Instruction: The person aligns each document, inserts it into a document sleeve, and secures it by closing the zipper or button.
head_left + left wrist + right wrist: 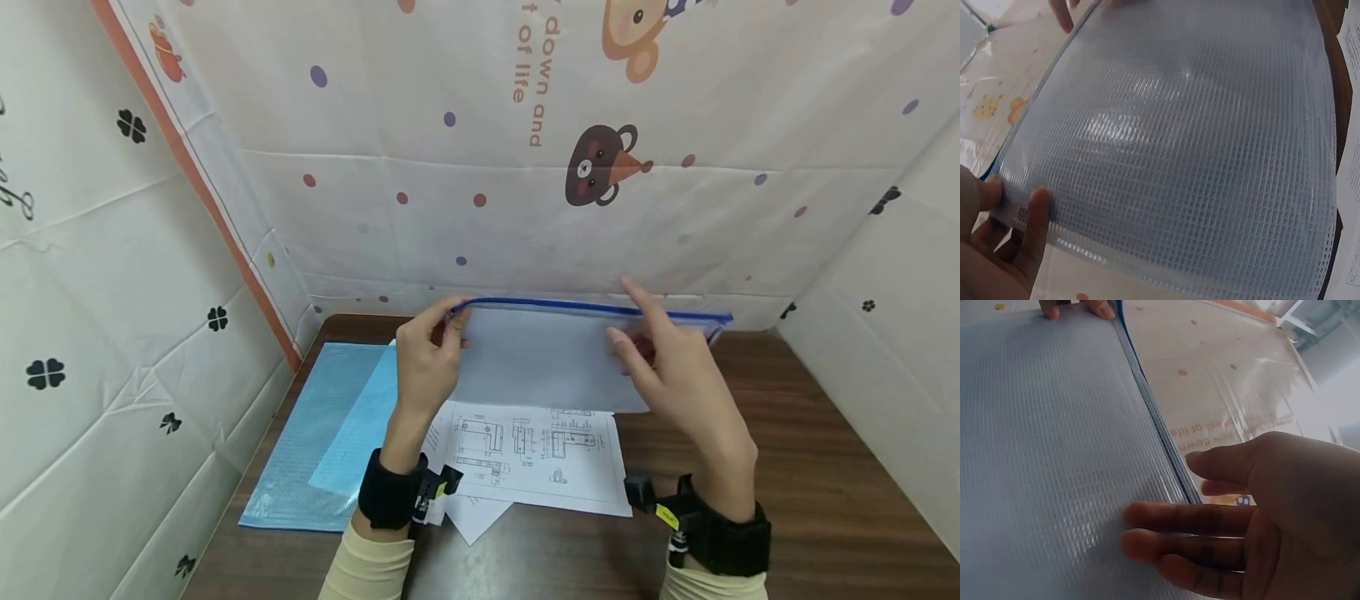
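Mesh zip pouch (547, 358): lifted, zip seemingly closed; left hand (423, 358) pinches corner, right hand (675, 375) fingers straight against it. Drawings (536, 454) remain on counter (787, 500).

Mesh zip pouch (547, 358): translucent grey-white, fine grid weave, blue zipper strip along its top edge. Held up off the surface, roughly upright, long edge horizontal, spanning between the two grips. Left hand (423, 362) pinches the top corner at the zipper end, thumb on the near face, as the left wrist view shows. Right hand (675, 375) lies with straight fingers (1166, 515) flat on the near face, just below the zipper. Face bows slightly, catching glare.
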The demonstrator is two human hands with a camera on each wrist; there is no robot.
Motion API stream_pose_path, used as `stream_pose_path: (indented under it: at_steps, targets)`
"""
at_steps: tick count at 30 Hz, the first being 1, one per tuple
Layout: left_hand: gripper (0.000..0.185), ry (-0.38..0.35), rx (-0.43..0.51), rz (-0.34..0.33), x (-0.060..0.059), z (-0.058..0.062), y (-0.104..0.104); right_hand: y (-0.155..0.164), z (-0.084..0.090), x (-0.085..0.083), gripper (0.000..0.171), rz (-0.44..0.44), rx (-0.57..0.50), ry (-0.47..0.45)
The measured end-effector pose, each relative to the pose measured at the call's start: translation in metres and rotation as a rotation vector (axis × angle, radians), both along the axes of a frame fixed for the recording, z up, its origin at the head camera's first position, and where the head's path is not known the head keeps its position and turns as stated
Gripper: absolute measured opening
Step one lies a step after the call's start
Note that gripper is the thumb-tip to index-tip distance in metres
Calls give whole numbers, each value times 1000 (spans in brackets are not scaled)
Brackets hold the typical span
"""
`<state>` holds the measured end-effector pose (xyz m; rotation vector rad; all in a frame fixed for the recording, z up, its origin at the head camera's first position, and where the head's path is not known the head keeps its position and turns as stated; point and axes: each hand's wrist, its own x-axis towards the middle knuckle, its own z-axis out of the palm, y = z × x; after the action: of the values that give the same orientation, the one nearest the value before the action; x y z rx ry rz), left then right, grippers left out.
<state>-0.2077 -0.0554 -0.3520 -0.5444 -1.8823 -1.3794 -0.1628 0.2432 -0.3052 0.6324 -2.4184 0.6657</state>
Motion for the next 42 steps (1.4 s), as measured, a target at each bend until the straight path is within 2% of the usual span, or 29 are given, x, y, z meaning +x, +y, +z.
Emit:
stream_pose_path:
  at_steps: [6,10,14,17,19,22,26,29,31,33,35,39,42]
  targets:
    - [20,74,-69,-91,-1,1,1,-3,0,1,44,40,65,-97]
    - [19,116,-115,-200,-1,1,-1,-2,0,2,32,17,53,-114]
    - [20,62,-153,-311,0,0,-4,-1,-1,1,31,-4,17,-117]
    - [34,-23,-166,-406,1,0,-4,-1,-1,0,30,-20,-5,-99]
    - [43,-86,-188,-436,2,0,-2,-1,-1,-1,29,-27,-15,-80]
    - [45,-169,-251,-398,2,-2,2,-2,0,-3,25,-34,-21,-48]
    - [44,-310,-320,-276,-1,-7,7,-3,1,-3,20,-20,-29,12]
    - [63,-461,-347,-198,-4,-12,7,-5,1,-1,22,15,-92,49]
    - [76,-555,-353,-175,-6,-15,6,-6,2,0,24,61,-164,69]
    - [84,-609,-333,-181,-8,-18,5,-8,3,2,27,121,-242,92]
    - [83,-616,-261,-233,-11,-19,3,-10,4,3,29,184,-304,107]
    - [60,-542,-54,-322,-15,-18,-2,-11,5,3,38,248,-332,105]
    - [41,-484,87,-315,-15,-15,-8,-11,5,2,60,245,-298,75]
